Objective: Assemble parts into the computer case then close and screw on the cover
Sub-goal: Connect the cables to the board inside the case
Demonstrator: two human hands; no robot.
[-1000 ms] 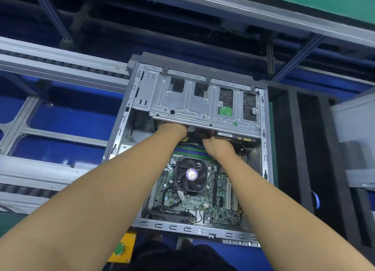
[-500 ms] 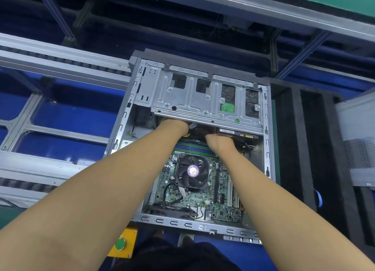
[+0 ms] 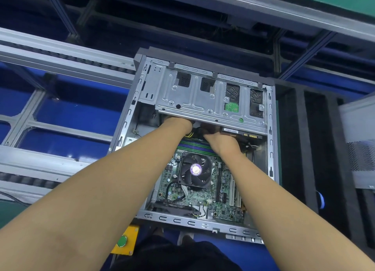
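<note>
Surface: open computer case (image 3: 128,116) lies flat on the blue line, grey rails (image 3: 60,53) to its left and a black foam rack (image 3: 300,139) along its right edge.
Open room: fan (image 3: 195,169) and circuit board (image 3: 203,197) lie uncovered toward the case's near edge.
Hidden: 2 hands, the left hand (image 3: 178,123) and the right hand (image 3: 221,141), reach under the drive cage (image 3: 194,100). Their fingers are covered, so the grip cannot be told.

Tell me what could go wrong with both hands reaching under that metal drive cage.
The left hand and right hand have fingers hidden under the drive cage: its metal edge could scrape them, or the yellow wires between them get pinched unseen. The right forearm, beside the CPU fan, might knock it.
</note>
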